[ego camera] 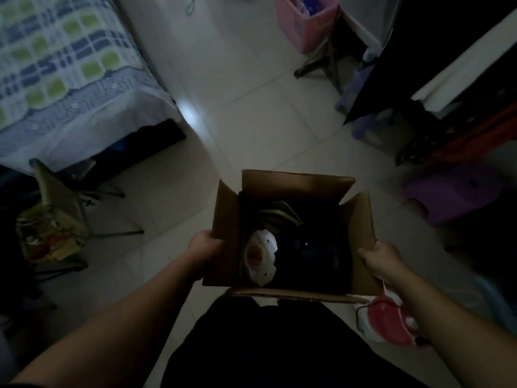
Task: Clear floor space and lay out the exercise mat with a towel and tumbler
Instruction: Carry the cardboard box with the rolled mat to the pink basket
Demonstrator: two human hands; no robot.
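While both hands, left [205, 247] and right [382, 260], grasp the open brown cardboard box [293, 231] by its sides above the pale tiled floor [237, 121], clearing seems barely begun; no mat, towel or tumbler is discernible in the dimness.

Pale tiled floor [251, 113] under dim light. Standing on it: bed [64, 79] at far left, folding chair [64, 203] near its foot, purple stool [450, 194] at right, pink bin [305, 23] at the far end, red-and-white object [389, 323] at lower right.
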